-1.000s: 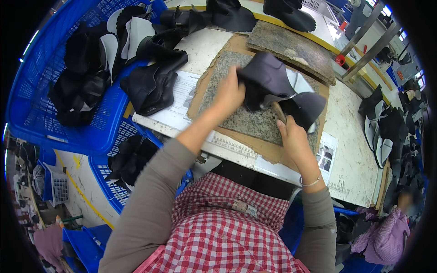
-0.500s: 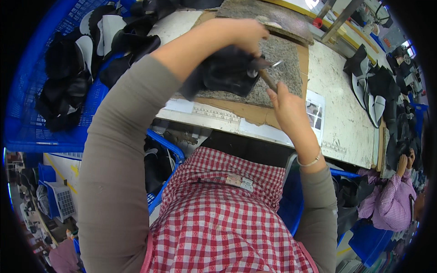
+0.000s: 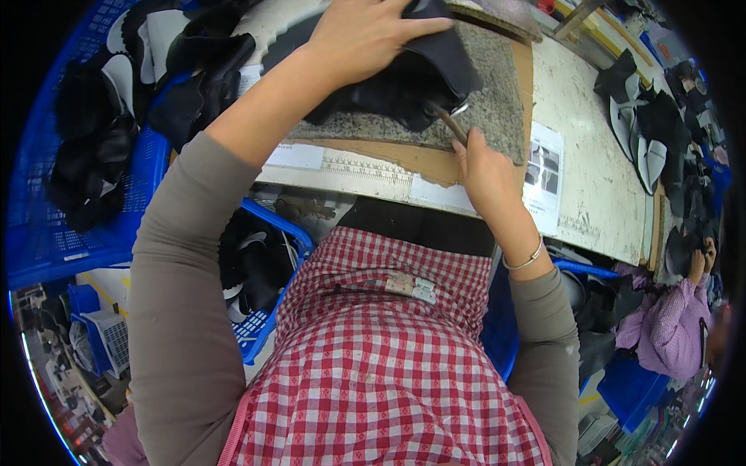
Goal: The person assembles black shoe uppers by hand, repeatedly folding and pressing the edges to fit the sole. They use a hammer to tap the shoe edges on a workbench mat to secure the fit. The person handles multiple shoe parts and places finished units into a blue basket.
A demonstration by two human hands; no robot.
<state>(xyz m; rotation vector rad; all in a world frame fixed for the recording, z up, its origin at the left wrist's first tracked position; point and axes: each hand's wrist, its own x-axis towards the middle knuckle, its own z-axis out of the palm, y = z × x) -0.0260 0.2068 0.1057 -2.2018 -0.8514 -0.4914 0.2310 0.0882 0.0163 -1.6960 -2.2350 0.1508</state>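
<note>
A black leather shoe upper [image 3: 381, 97] lies folded on a rough grey stone slab [image 3: 501, 101] at the far side of my lap. My left hand [image 3: 357, 39] rests on it with one digit stretched out to the right; its other fingers run toward the top edge and are partly cut off. Lower right of the leather, my right hand [image 3: 489, 171] is closed round the handle of a hammer [image 3: 452, 124]. The hammer's metal head sits at the lower right edge of the leather, partly hidden.
Brown cardboard [image 3: 420, 159] lies under the slab on a white worktable [image 3: 594, 179]. A printed sheet [image 3: 544, 179] lies to the right. Black and white pieces fill a blue crate [image 3: 31, 241] at left; more pieces [image 3: 641, 124] lie right. Another person [image 3: 668, 334] works at far right.
My left hand has moved left and away from the hammer head, now spread over the leather. The leather has shifted and opened out. The right hand still grips the hammer.
</note>
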